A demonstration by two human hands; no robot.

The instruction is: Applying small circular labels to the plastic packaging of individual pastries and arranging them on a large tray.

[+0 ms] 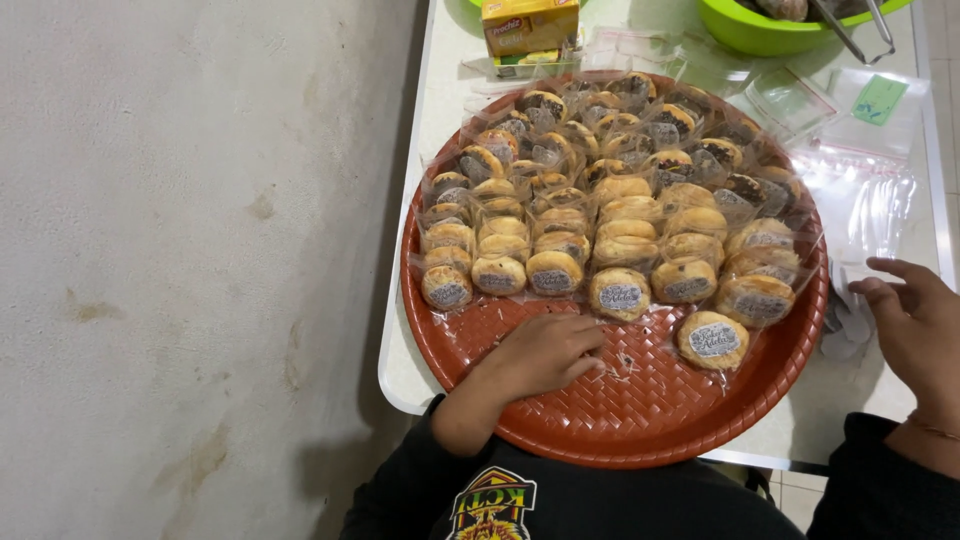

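Two hands empty, left hand [545, 355] flat on red tray [640, 420] below wrapped pastries [620, 293], right hand [915, 325] beside tray

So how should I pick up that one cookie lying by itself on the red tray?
Probably pinch the lone wrapped cookie by its round edges, coming from above and the near side. It lies flat, label up, on the red tray, apart from the rows, with bare tray in front. The left hand rests nearby.
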